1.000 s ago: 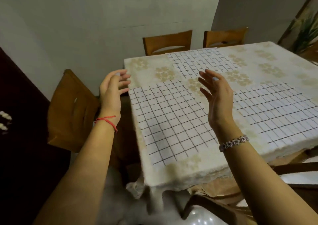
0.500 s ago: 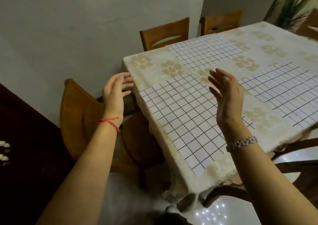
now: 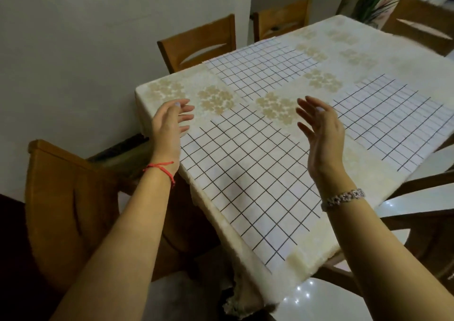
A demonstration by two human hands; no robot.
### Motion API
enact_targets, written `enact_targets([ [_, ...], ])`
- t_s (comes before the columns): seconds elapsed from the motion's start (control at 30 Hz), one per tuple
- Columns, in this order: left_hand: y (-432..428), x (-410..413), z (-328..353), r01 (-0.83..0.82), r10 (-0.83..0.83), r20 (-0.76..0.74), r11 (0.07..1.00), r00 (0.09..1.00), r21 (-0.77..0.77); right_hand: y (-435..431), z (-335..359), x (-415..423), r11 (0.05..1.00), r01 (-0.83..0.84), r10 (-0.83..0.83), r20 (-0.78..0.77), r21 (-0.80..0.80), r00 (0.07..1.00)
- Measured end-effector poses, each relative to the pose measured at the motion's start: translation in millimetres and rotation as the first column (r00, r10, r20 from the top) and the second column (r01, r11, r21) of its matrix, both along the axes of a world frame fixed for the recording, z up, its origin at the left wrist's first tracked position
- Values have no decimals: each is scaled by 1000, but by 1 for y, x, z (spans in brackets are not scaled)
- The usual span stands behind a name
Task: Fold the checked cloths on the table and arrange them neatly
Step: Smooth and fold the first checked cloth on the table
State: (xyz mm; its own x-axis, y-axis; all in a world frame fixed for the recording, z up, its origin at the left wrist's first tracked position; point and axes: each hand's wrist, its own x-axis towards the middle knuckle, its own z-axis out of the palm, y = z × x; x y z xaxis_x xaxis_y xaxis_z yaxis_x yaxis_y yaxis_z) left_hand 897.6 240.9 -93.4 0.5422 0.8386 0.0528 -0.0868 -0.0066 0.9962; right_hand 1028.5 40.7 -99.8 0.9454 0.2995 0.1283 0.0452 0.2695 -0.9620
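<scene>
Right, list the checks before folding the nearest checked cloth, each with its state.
1. Left hand free: ok, open, holding nothing.
2. Right hand free: ok, open, holding nothing.
3. Nearest white cloth with black grid lines lies flat: ok.
4. Nothing lying on it: ok.
5. Clear of the far checked cloth and the right checked cloth: ok, cream flowered tablecloth shows between.
6. Grip on a corner: not ok, neither hand holds it.

A plain pale grey wall (image 3: 73,38) stands behind the table with cream flowered tablecloth (image 3: 172,92). Brown slot-backed wooden chairs (image 3: 199,48) surround it. The glossy white floor (image 3: 319,303) reflects small lights; a green plant (image 3: 375,1) stands far right.
</scene>
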Motion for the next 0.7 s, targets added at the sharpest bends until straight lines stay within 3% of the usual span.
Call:
enact_targets([
  [0.43, 7, 87, -13, 133, -132, -65, 991, 989, 1, -17, -16, 59, 989, 132, -134, -28, -58, 991],
  [0.7, 3, 112, -31, 243, -245, -131, 970, 961, -28, -26, -39, 58, 965, 194, -204, -39, -174, 978],
])
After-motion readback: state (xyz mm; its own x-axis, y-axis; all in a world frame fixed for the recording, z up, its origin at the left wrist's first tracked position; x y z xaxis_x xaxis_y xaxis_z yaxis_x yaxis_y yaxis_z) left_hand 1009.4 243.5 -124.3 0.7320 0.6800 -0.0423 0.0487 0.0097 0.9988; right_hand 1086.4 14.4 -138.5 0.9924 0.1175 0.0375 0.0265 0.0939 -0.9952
